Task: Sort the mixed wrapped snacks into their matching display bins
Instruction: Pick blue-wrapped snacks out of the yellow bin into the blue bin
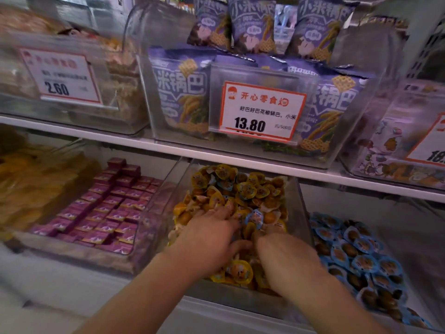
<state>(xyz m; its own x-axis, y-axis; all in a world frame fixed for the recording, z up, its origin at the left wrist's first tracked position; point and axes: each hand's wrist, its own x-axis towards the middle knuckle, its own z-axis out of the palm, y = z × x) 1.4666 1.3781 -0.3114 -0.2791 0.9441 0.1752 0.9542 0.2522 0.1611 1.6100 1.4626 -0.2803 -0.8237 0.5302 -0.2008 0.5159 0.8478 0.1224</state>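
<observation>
Dozens of yellow-lidded snack cups [240,189] heaped in the clear middle bin [304,208] on the lower shelf, with a few blue-lidded snack cups [254,219] mixed among them just past the left fingertips. Both hands down in the heap, side by side and nearly touching. Left hand [207,237] palm down, fingers [222,214] spread fairly straight and pressed onto the cups, thumb tucked toward the right hand. Right hand [284,259] knuckles up, fingers curled down into the pile, tips buried; impossible to tell whether gripping a cup or merely digging. More yellow-lidded cups under the wrists, near the front wall.

Right of the right fingers, a neighbouring bin full of blue-lidded cups [361,256]. Left of the left fingers, a bin of small purple-wrapped squares [108,208] in neat rows, and further left a blurred mass of yellow packets [36,177].

Above and beyond the fingers, a white shelf edge [337,175] carrying a clear bin of purple crisp bags [183,92] with a price card reading 13.80 [261,109]. Left of that, another card reading 2.60 [61,75]; at the far right, a bin with cartoon-printed packs [385,150].
</observation>
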